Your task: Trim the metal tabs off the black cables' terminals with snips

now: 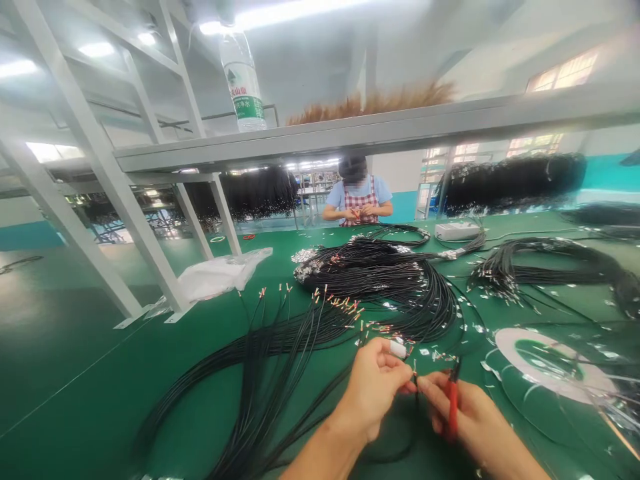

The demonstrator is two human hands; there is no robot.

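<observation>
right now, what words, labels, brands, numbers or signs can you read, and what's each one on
"山泉", red, on the label of the water bottle; the character before it is partly cut off.
"净水", white on green, lower on the same label; the start of that line is unclear.
Smaller label print: too small to read.
White box: no readable text.
Red-handled tool and black cables: none readable.

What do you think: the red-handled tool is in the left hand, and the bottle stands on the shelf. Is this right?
Not quite: the head view shows the red-handled tool in the right hand. The bottle does stand on the shelf.
</observation>
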